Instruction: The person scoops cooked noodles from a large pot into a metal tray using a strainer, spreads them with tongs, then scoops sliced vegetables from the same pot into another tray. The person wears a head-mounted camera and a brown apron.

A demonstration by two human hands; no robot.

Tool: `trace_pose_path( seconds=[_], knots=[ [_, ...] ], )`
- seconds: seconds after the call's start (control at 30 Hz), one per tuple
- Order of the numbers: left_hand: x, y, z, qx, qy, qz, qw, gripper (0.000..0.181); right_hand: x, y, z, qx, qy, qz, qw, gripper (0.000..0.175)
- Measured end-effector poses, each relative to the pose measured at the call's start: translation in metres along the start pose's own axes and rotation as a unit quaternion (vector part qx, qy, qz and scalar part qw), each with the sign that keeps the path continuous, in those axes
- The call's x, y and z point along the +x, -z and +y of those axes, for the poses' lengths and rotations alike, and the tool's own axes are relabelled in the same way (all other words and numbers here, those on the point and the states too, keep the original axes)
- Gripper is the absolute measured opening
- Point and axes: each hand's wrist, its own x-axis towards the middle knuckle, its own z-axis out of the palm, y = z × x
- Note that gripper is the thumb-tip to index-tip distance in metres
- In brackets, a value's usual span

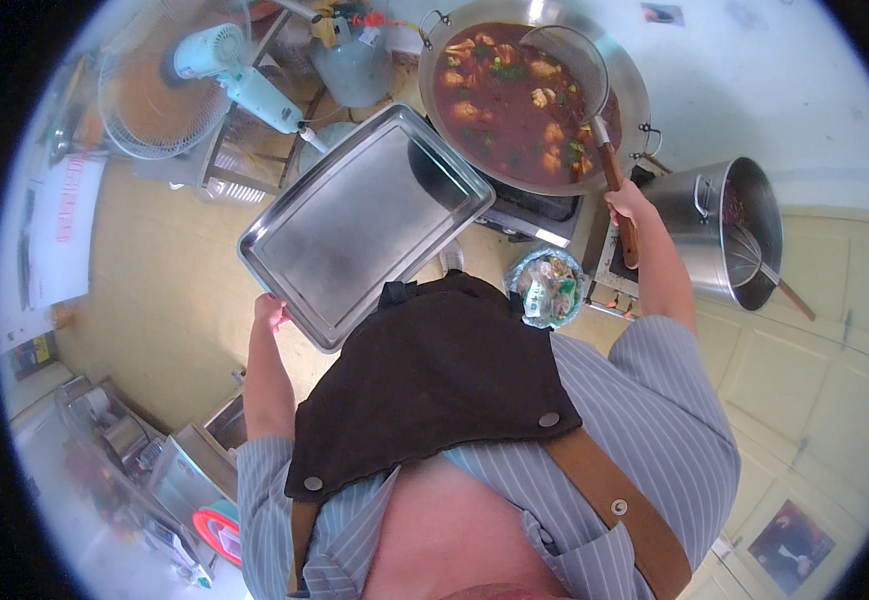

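Observation:
My left hand (pixel 272 312) grips the near left rim of a shallow stainless-steel tray (pixel 352 232), which is bare inside and held at a slant. The tray's far right corner overlaps the near edge of a large metal wok (pixel 633 75). Dark red broth (pixel 509 135) fills the wok, with cauliflower pieces (pixel 544 69) and green broccoli (pixel 508 71) floating in it. In my right hand (pixel 629 204) is the wooden handle of a wire-mesh skimmer (pixel 595 75). Its mesh lies over the right side of the broth, partly in it; I see no food heaped in the mesh.
Right of the wok, a tall steel stockpot (pixel 693 225) holds a wire skimmer (pixel 746 251). A lined bin (pixel 545 289) with plastic wrappers stands below the stove (pixel 535 214). Farther left are a standing fan (pixel 168 82), a gas cylinder (pixel 352 71) and a metal rack (pixel 213 154).

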Motion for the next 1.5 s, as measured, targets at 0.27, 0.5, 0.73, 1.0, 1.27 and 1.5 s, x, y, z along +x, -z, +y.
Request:
trace_pose_path(
  seconds=[0.27, 0.5, 0.73, 1.0, 1.27, 1.5],
  knots=[
    [-0.003, 0.000, 0.000, -0.010, -0.009, 0.011, 1.000, 0.009, -0.060, -0.039, -0.024, 0.142, -0.078, -0.107, 0.981, 0.016],
    [-0.003, 0.000, 0.003, -0.017, -0.016, -0.005, 1.000, 0.005, -0.081, -0.060, -0.026, 0.221, -0.108, -0.160, 0.956, 0.017],
    [0.001, 0.002, 0.002, -0.017, -0.010, -0.008, 1.000, 0.005, -0.091, -0.069, -0.034, 0.293, -0.109, -0.226, 0.923, 0.018],
    [-0.002, 0.002, 0.008, -0.002, -0.004, 0.000, 1.000, 0.006, -0.095, -0.100, -0.047, 0.449, -0.096, -0.274, 0.845, 0.018],
    [-0.001, 0.007, 0.005, -0.013, 0.002, 0.008, 1.000, 0.007, -0.068, -0.158, -0.066, 0.658, -0.128, -0.319, 0.670, 0.025],
    [-0.020, 0.002, 0.031, 0.012, 0.008, 0.018, 1.000, 0.006, -0.044, -0.189, -0.060, 0.686, -0.047, -0.393, 0.610, 0.026]
  ],
)
